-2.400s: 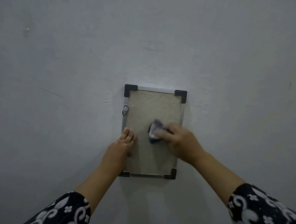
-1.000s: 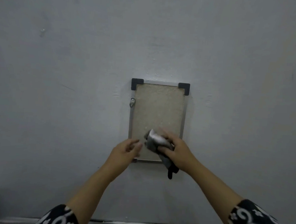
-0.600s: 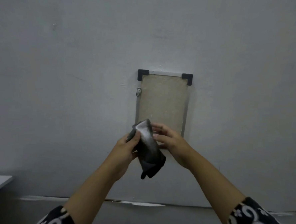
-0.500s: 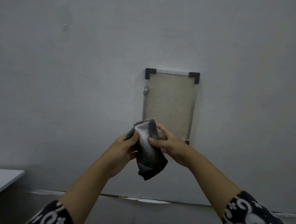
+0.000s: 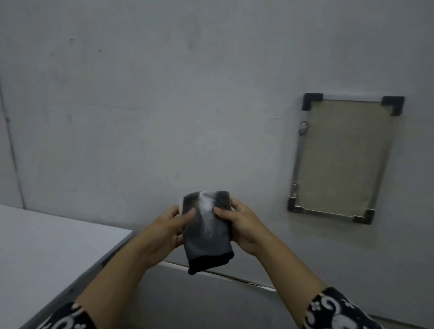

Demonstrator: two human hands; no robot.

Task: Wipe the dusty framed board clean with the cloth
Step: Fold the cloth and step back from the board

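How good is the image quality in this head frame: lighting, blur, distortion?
Head view: dim, flat, greyish light with no glare; the framed board casts only a faint shadow on the wall. Detail is soft throughout. Wide-angle distortion tilts the board's edges. The pale dust streak on the dark cloth, held by the left hand and right hand, still reads clearly.
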